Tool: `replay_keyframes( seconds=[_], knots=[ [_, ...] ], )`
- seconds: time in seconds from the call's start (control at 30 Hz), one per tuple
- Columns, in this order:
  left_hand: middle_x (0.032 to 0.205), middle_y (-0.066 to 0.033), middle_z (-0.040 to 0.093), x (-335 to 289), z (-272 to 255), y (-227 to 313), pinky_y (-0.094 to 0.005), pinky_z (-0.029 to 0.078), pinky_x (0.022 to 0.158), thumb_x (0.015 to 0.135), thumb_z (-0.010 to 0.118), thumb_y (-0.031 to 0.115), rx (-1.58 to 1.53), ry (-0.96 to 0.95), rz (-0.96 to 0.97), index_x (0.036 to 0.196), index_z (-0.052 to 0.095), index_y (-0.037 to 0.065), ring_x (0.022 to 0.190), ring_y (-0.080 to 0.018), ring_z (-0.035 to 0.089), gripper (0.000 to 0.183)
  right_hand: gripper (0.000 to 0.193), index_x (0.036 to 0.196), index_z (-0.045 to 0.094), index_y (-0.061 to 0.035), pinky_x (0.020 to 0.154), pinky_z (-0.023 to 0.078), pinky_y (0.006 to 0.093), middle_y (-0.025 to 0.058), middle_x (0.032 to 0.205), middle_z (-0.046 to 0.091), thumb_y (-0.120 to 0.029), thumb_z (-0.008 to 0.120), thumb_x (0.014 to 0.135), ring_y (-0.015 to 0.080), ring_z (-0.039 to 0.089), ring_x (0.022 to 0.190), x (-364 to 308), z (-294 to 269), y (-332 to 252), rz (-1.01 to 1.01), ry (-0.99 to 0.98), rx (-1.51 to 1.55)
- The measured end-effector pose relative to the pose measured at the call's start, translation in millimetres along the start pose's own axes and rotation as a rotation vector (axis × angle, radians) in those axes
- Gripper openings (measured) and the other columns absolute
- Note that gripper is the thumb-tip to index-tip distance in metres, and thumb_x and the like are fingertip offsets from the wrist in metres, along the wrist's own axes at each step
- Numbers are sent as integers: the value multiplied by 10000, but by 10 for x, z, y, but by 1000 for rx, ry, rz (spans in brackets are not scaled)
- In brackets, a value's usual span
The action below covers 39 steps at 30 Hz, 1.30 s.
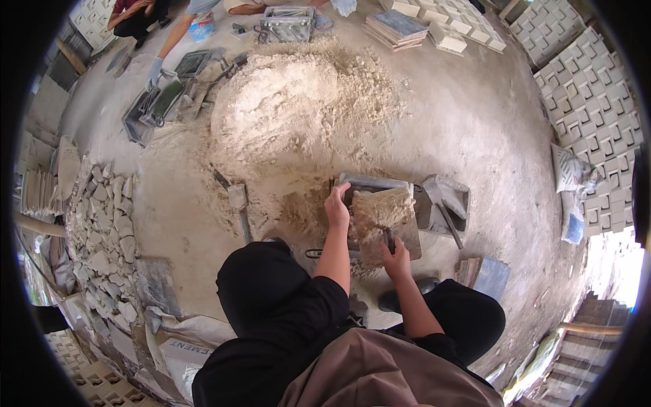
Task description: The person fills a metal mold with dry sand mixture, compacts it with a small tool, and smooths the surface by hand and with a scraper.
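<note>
In front of me on the floor lies a grey rectangular mould [374,182], partly covered by a flat tan plate [409,239] with damp sandy mix [382,207] heaped on it. At the mould's left side my left hand [337,206] is closed on its rim, thumb uppermost. My right hand [397,259] is wrapped round a short dark handle [388,239] at the plate's near part. What lies beyond that handle is hidden by the mix, so I cannot tell whether it joins the plate. To the right a grey box [457,197] holds a long-handled tool [450,221].
A large pile of pale powdery mix [281,95] spreads ahead. Left lies a hammer-like tool [238,197]; broken slabs [108,237] are further left. Stacked tiles [485,277] sit near my right knee. Other people work at the far side, one gloved hand [155,70] at more moulds [139,117].
</note>
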<state>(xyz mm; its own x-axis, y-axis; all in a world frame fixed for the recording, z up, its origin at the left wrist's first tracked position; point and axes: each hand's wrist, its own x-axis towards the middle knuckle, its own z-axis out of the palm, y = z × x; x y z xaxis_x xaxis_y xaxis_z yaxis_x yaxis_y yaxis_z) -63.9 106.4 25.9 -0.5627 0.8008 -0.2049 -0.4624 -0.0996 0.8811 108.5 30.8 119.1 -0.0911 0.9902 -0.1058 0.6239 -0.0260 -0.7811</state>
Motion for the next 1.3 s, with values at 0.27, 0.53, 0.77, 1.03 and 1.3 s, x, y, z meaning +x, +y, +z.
replay_keyframes(
  seconds=[0.27, 0.53, 0.77, 1.03, 1.3],
  knots=[
    [1096, -157, 561, -38, 226, -206, -313, 338, 929, 922, 248, 325, 98, -89, -39, 1071, 544, -52, 1070, -231, 494, 502, 272, 949, 534, -10, 634, 436, 346, 180, 731, 577, -219, 571, 779, 340, 579, 710, 69, -38, 85, 35, -22, -106],
    [1144, -131, 531, -9, 321, -225, -305, 314, 951, 926, 279, 311, 209, -119, 23, 1138, 492, -42, 1096, -212, 469, 463, 365, 1048, 521, -24, 609, 463, 433, 225, 725, 590, -237, 583, 759, 389, 577, 692, 157, 14, 116, -88, 61, -236],
    [1139, -136, 538, -65, 450, -113, -309, 328, 937, 917, 306, 320, 310, -131, 35, 1127, 514, -19, 1101, -234, 470, 450, 390, 1069, 519, -25, 605, 469, 426, 222, 726, 594, -244, 590, 754, 381, 583, 681, 152, 14, 167, -112, 98, -279],
    [1120, -134, 551, -180, 673, -171, -305, 339, 921, 915, 298, 295, 376, -167, 10, 1099, 537, 4, 1083, -231, 487, 419, 391, 1076, 524, -26, 607, 467, 424, 216, 736, 600, -261, 583, 769, 380, 587, 686, 117, -99, 231, -63, 139, -318],
    [1131, -204, 518, -266, 898, -357, -363, 331, 941, 903, 366, 236, 331, -208, 104, 1090, 531, -19, 1134, -320, 432, 357, 378, 1061, 529, -5, 612, 467, 409, 207, 741, 604, -249, 579, 777, 370, 590, 703, 90, -181, 309, -48, 208, -312]
  ],
)
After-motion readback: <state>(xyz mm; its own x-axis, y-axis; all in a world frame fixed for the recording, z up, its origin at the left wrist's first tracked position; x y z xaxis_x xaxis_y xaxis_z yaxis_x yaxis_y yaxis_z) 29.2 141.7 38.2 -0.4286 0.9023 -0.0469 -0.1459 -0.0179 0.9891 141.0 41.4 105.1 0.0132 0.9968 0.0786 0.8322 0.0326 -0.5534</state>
